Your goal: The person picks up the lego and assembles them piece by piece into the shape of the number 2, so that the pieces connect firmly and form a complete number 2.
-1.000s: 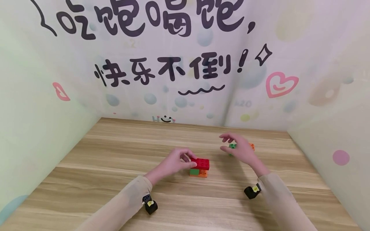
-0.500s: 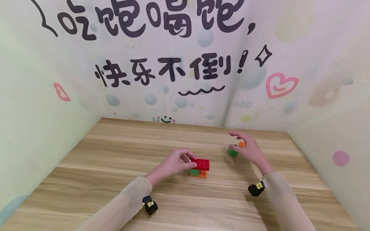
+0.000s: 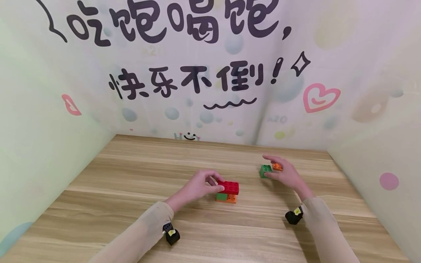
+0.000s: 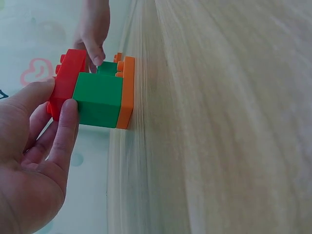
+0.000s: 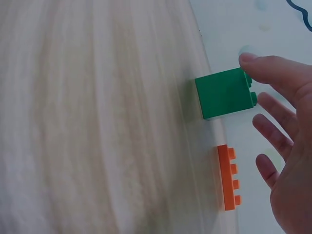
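Note:
My left hand [image 3: 200, 185] pinches the near end of a red building brick [image 3: 231, 187], thumb on one side and fingers on the other. The red brick lies across a green block [image 4: 97, 100], which stands on a thin orange brick [image 4: 128, 92] on the table. Farther back on the right, my right hand [image 3: 287, 175] hovers with loosely spread fingers beside a separate green block [image 5: 224, 93]. In the right wrist view its thumb overlaps the block's studded top edge. A loose, flat orange brick [image 5: 225, 178] lies next to that block, partly behind the hand in the head view.
The wood-grain table [image 3: 138, 160] meets a printed cloth backdrop [image 3: 210, 120] at the back, with pale cloth walls on both sides. Small black cameras [image 3: 171, 235] sit under both wrists. Between the stack and the loose green block lies a stretch of bare tabletop.
My right hand has shifted to the right and its fingers have spread a little, uncovering more of the green block. My left hand stays on the red brick.

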Tool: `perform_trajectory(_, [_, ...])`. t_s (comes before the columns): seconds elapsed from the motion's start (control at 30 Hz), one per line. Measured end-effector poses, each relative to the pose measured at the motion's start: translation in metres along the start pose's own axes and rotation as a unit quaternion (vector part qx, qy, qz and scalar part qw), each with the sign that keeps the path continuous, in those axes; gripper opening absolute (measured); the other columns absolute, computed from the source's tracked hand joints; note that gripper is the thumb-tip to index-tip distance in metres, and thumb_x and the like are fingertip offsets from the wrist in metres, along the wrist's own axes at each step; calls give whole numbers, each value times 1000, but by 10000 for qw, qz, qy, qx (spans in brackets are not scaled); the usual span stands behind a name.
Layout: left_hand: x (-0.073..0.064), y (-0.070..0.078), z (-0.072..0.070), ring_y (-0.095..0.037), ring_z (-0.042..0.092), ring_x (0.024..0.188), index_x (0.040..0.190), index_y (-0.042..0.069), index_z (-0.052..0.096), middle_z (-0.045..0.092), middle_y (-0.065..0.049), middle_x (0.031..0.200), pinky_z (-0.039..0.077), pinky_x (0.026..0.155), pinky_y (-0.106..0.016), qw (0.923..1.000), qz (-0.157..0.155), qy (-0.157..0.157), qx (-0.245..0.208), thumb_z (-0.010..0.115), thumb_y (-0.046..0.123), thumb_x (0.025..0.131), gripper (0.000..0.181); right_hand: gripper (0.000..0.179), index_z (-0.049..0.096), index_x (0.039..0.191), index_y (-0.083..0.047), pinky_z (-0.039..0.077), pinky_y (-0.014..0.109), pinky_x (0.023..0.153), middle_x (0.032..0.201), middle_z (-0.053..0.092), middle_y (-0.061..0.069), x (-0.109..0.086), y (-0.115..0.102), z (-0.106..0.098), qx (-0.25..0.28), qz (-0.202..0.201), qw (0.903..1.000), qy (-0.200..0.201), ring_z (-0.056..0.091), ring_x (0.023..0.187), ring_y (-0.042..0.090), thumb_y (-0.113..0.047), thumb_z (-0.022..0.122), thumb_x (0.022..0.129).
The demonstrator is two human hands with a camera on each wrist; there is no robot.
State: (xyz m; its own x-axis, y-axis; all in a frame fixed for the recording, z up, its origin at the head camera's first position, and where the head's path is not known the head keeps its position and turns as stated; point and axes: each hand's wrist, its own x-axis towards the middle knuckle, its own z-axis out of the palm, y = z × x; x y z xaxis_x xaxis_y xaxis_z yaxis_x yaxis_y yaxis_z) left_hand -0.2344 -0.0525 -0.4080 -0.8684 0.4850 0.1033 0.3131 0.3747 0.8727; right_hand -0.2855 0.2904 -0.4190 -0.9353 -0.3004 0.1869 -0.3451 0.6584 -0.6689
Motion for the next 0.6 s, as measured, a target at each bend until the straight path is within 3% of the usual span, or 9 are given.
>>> perform_trajectory(0.3, [-1,0,0,-11,60,76,96,19,68,65,0,95,50,61,-25,10000,-26,5,-2,75,19,79,18,62,46,137,-13,33,58,104,142,45,14,0,10,5,156,-57,9995,-263,45,125,38,-16,72,81])
perform_trajectory(0.6, [0,-1,0,-10,60,74,96,19,68,66,0,91,49,60,-25,10000,-46,-2,-10,75,19,79,18,52,49,133,-13,42,56,97,132,54,17,-1,16,9,-153,10,9996,-253,52,119,39,-14,68,85])
